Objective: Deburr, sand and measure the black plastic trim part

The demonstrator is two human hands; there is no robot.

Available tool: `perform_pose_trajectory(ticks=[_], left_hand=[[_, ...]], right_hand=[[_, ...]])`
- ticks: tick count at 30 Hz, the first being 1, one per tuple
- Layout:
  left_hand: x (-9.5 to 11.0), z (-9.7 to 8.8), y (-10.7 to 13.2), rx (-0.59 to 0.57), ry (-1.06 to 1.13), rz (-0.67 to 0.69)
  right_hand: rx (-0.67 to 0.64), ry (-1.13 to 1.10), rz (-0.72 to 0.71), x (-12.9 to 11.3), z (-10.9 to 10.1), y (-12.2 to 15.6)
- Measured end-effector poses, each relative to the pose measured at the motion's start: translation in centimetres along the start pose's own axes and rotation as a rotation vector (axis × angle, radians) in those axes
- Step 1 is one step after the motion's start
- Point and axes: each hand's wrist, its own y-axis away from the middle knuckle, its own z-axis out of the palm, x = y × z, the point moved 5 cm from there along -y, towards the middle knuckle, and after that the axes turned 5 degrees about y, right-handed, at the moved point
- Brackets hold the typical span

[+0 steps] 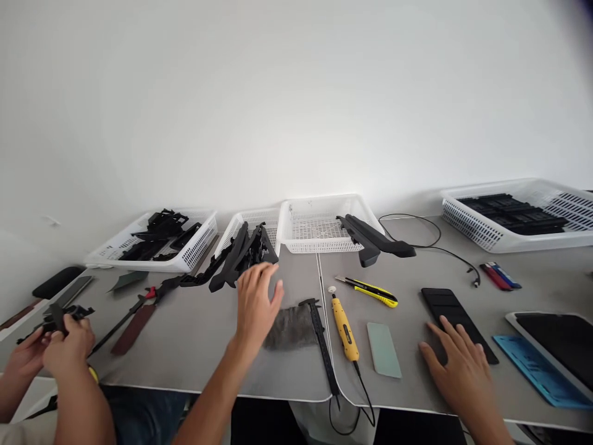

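My left hand hovers over the grey table with its fingers loosely apart and nothing in them. Its fingertips are just short of a pile of long black plastic parts that spills out of a small white basket. A dark grey mesh cloth lies right beside that hand. My right hand rests flat with spread fingers, its fingertips on the near end of a black flat panel.
A black caliper, a yellow screwdriver, a yellow utility knife and a pale green pad lie between my hands. White baskets line the back. At far left another person's hands hold a black part.
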Motion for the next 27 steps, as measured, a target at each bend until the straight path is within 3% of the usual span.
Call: perform_pose_trajectory(ticks=[3, 7, 9, 12, 18, 23, 25, 27], left_hand=[[-2.4, 1.8, -3.7, -0.052, -0.112, -0.015], [-4.9, 3.7, -4.8, -0.052, -0.119, -0.06], [-5.5, 3.7, -5.0, -0.044, -0.037, -0.109], [-5.7, 2.1, -5.5, -0.011, 0.19, -0.228], [-6.7, -1.1, -6.2, 0.245, 0.727, -0.485], [-9.9, -1.1, -6.6, 0.642, 1.149, -0.701], [-10.4, -1.7, -7.2, 0.703, 1.218, -0.716], [-9.6, -2.7, -7.2, 0.692, 1.262, -0.693]], right_hand=[[0.028, -0.03, -0.016, 0.9, -0.3, -0.8], [0.07, 0.007, -0.064, 0.7, -0.6, -0.8], [0.08, 0.018, -0.079, 0.4, -0.6, -0.6], [0.085, 0.01, -0.074, 0.3, -0.5, -0.4], [0.101, -0.016, -0.065, 0.5, -0.6, -0.5], [0.117, -0.024, -0.065, 0.4, -0.4, -0.3], [0.111, -0.036, -0.062, 0.6, -0.3, -0.4], [0.098, -0.065, -0.054, 1.0, -0.3, -0.8]])
